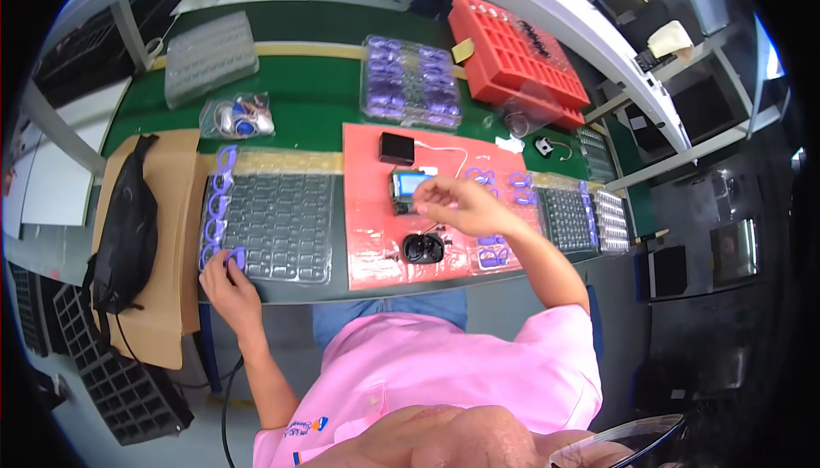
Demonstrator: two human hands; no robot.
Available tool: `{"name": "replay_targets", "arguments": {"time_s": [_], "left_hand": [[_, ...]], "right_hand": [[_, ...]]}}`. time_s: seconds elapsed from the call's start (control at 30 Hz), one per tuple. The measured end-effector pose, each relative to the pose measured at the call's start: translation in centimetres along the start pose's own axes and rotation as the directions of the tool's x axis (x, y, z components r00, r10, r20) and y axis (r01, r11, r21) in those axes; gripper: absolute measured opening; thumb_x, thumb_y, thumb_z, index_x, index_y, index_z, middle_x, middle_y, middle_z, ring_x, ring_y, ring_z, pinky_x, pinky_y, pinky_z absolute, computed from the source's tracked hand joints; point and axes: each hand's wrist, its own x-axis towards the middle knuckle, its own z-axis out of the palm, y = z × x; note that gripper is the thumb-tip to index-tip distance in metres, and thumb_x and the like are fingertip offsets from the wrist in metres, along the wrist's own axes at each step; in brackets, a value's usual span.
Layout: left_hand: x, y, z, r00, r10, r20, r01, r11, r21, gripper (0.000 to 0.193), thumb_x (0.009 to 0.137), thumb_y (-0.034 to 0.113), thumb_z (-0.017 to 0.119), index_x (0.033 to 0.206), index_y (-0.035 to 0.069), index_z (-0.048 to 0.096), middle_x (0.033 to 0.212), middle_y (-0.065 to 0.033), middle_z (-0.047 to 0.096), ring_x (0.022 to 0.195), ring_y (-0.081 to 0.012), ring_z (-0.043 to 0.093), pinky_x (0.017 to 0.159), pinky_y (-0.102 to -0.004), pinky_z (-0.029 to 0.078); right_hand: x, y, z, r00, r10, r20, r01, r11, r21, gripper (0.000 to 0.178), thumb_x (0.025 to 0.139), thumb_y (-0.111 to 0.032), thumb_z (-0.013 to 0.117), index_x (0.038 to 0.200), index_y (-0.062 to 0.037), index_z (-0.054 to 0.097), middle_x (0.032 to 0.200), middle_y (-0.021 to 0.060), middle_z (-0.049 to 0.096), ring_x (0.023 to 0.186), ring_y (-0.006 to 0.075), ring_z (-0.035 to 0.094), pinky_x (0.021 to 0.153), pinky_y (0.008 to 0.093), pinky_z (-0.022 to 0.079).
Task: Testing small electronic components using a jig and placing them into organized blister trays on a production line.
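My left hand is at the near left corner of a clear compartment tray, its fingers closed on a purple loop-shaped part. More purple loops line that tray's left column. Over a red mat, my right hand has its fingertips bent together at the edge of a small device with a lit blue screen. What they pinch, if anything, is hidden. A black box with a white cable sits behind the device. Nearer me lies a black rounded fixture.
Trays with purple parts stand at the back and right. A red slotted crate is back right. A bag of small parts and an empty clear tray lie back left. A black pouch rests on cardboard at the left.
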Motion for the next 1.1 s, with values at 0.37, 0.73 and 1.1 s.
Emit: {"name": "replay_targets", "arguments": {"time_s": [0.37,0.73,1.1], "left_hand": [[0.6,3.1,0.5,0.982,0.086,-0.169,-0.105,0.989,-0.103,0.015,0.108,0.001,0.062,0.12,-0.004,0.068,0.113,-0.0148,0.067,0.097,-0.0281,0.064,0.087,-0.0376,0.053],[-2.8,9.0,4.1,0.999,-0.053,-0.001,0.041,0.771,-0.635,0.017,0.109,0.0,0.063,0.124,-0.004,0.066,0.126,-0.01,0.061,0.103,-0.0176,0.063,0.089,-0.0303,0.054],[-4.4,14.5,5.9,0.916,-0.108,0.387,0.34,0.724,-0.601,0.014,0.109,0.007,0.065,0.122,0.001,0.066,0.119,-0.0062,0.061,0.101,-0.0144,0.061,0.091,-0.0294,0.053]], "right_hand": [[-7.5,6.1,-1.2,0.954,0.155,-0.257,-0.128,0.985,0.119,0.015,0.109,-0.012,0.071,0.12,-0.0032,0.068,0.104,0.0005,0.073,0.097,0.0083,0.069,0.085,0.0273,0.056],[-12.4,8.2,-1.7,0.718,0.22,-0.661,-0.379,0.919,-0.105,0.015,0.103,-0.014,0.076,0.11,-0.002,0.071,0.093,0.0044,0.072,0.083,0.0102,0.068,0.073,0.0287,0.054],[-3.8,14.0,0.6,0.908,-0.362,-0.213,0.05,0.596,-0.801,0.03,0.085,-0.004,0.063,0.113,-0.0066,0.072,0.108,0.0132,0.072,0.105,0.035,0.069,0.09,0.0468,0.057]]}}
